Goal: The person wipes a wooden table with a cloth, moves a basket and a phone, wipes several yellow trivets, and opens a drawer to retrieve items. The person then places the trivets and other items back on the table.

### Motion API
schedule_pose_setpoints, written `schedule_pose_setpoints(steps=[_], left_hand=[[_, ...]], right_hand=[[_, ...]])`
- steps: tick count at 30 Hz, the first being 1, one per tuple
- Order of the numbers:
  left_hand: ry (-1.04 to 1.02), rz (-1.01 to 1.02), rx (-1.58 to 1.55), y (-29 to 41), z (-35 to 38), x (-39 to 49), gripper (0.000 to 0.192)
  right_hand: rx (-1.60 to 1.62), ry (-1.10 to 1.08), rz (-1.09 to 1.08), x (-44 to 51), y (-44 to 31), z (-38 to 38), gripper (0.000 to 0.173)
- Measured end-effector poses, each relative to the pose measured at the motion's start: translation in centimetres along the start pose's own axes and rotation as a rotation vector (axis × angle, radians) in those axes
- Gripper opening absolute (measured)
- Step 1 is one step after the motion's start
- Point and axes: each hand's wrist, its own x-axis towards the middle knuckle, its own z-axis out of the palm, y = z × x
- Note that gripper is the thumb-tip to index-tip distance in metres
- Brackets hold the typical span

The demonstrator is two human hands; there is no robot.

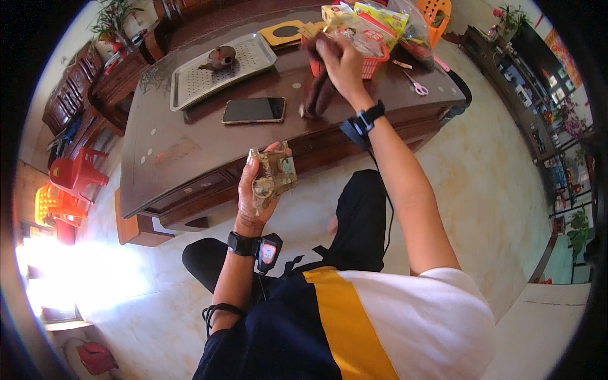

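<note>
My left hand [249,187] grips a small clear plastic packet [274,175] with brownish contents and a greenish label, just off the table's front edge. My right hand [346,64] is closed around a dark maroon cloth [317,95], held up beside the coral plastic basket [373,69]. The cloth hangs in a fold towards the tabletop; whether its lower end touches the wood cannot be told. A smartphone [254,110] with a dark screen lies on the table between the two hands.
On the dark wooden table [166,175] stands a perforated metal tray [190,88] with a small brown clay teapot [222,58]. Snack bags [387,23] fill the basket. Scissors [419,87] lie at right, a yellow board [285,34] behind. Plastic stools [76,171] stand at left.
</note>
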Motion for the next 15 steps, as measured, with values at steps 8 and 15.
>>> schedule_pose_setpoints(steps=[8,15], left_hand=[[0.376,0.283,0.656,-1.3,-3.1,2.4,0.06],[0.32,0.631,1.457,-1.2,-0.9,2.6,0.085]], right_hand=[[0.484,-0.905,0.59,-8.7,-6.2,-2.5,0.065],[0.544,-0.894,0.83,-12.0,-9.4,0.8,0.049]])
